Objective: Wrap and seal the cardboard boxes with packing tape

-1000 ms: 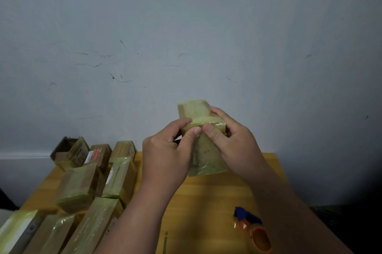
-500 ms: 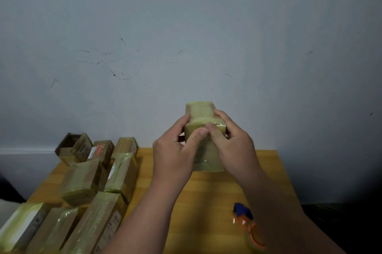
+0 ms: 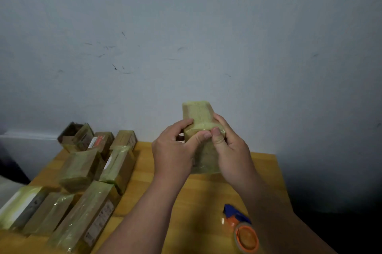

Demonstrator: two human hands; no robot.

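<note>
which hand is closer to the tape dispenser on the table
Right. The right hand grips the held box almost directly above the tape dispenser; the left hand grips it further left.

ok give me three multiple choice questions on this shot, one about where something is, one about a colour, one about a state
1. Where does the tape dispenser lie?
A. on the wooden table, under the right forearm
B. on top of the pile of wrapped boxes
C. in the left hand

2. What colour is the dispenser's roll core?
A. green
B. orange
C. white

3. How is the taped box held?
A. flat on the table, untouched
B. by one hand only
C. raised off the table, gripped by the left hand and the right hand

Answers: 1 A, it sits on the tabletop at lower right. 2 B, the ring is plainly orange. 3 C, both thumbs press on its near face and the box is up before the wall.
</note>
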